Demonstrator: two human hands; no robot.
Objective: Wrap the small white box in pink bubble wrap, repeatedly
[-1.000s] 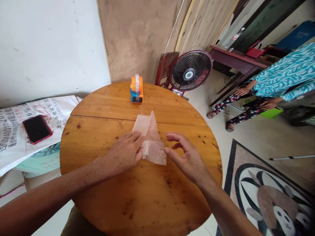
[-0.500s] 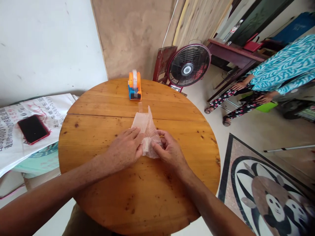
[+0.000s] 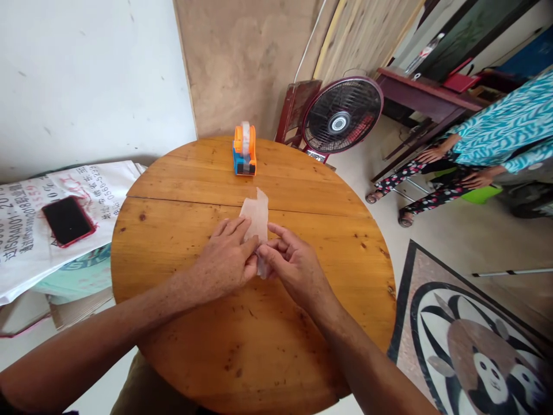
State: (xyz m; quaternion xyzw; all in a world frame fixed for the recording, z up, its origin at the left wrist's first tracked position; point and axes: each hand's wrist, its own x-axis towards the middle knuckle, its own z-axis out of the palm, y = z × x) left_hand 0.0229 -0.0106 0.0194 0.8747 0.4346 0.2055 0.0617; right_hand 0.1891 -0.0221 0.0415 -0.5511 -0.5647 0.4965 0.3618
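Left hand (image 3: 228, 252) lies nearly flat, fingers extended, pressing the clear wrap (image 3: 256, 216) down without closing round it. Right hand (image 3: 263, 249) pinches the wrap's near right part between its thumb and bent fingers. The wrap is mid-surface (image 3: 254, 357), its far end showing past the fingers; whatever is under the hands is hidden. The step in hand looks like folding the wrap over; the next move seems to call for a firm tuck by the right, with the left thumb and forefinger, which crowd the fold, easing aside. Farther out, a tape dispenser (image 3: 245, 151) stands near the far edge; beyond are a fan (image 3: 341, 118), a phone (image 3: 68, 221) on a sack (image 3: 118, 176) and another person (image 3: 496, 129)
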